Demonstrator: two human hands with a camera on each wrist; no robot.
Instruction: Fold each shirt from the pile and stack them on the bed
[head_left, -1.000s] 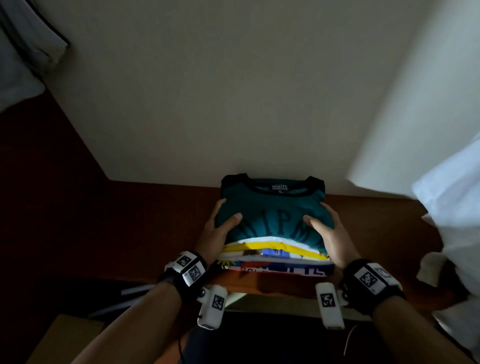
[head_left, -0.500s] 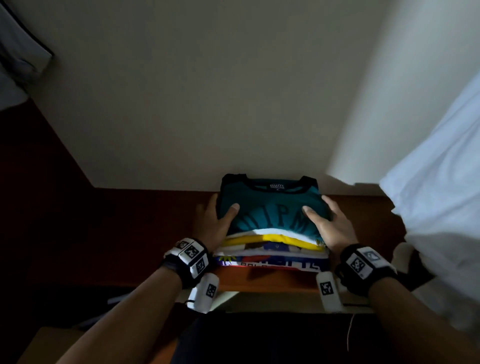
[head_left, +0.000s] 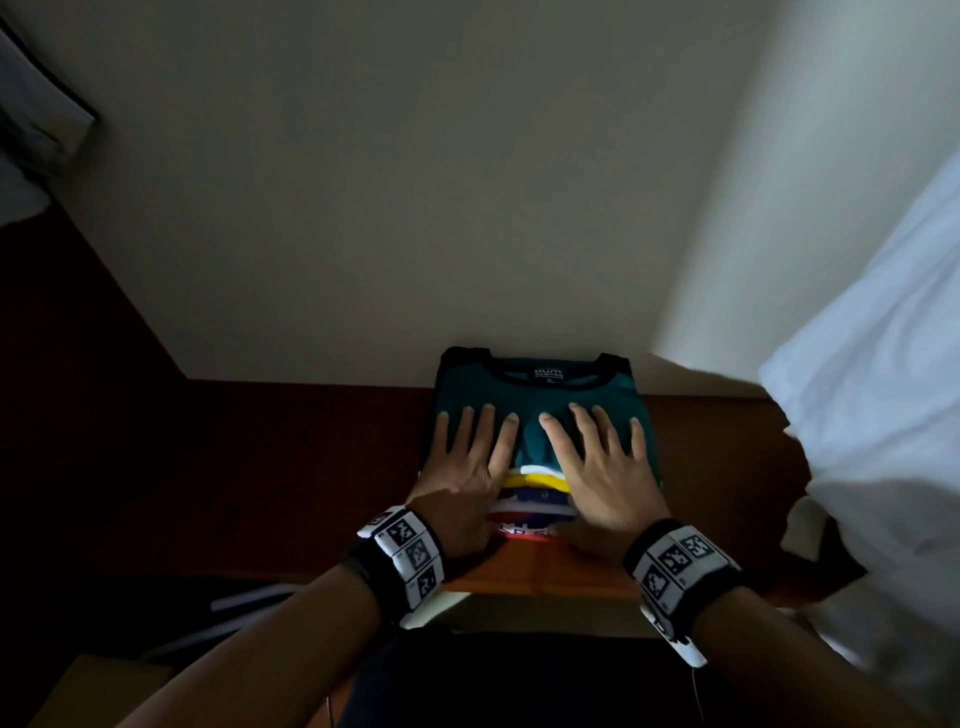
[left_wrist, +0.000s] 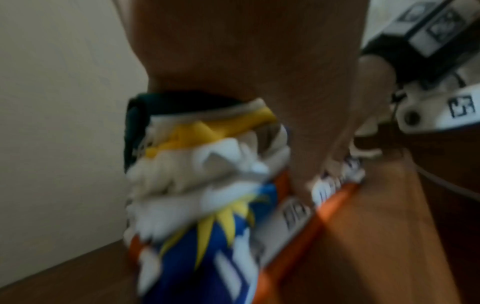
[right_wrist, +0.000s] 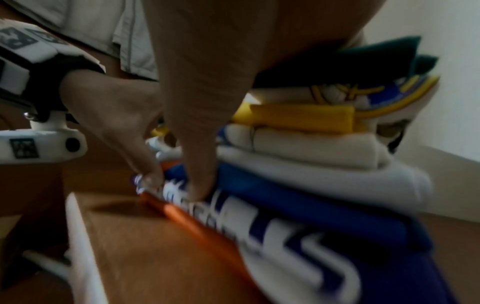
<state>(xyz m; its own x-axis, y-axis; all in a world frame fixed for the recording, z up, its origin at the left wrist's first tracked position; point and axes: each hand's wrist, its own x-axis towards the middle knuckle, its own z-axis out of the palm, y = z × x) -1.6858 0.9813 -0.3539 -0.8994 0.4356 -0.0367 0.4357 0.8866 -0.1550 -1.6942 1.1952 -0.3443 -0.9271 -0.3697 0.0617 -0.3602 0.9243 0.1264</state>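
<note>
A stack of folded shirts (head_left: 524, 512) stands on a wooden surface (head_left: 535, 571) against the wall. A teal shirt (head_left: 540, 395) with a black collar lies on top, with yellow, white, blue and orange layers below it. My left hand (head_left: 467, 457) and right hand (head_left: 597, 457) lie flat on the teal shirt, side by side, fingers straight and spread. In the wrist views both thumbs run down the stack's front: the left thumb (left_wrist: 298, 164) beside the stack (left_wrist: 207, 185), the right thumb (right_wrist: 200, 174) touching the blue shirt (right_wrist: 311, 205) near the bottom.
A pale wall (head_left: 415, 208) rises right behind the stack. White bedding (head_left: 872, 415) hangs close at the right. A grey garment (head_left: 36, 119) is at the upper left. Dark wood (head_left: 260, 467) stretches left of the stack.
Both hands have moved from the stack's sides onto its top, and their fingers now lie flat over the teal shirt's print. The stack has stayed in place.
</note>
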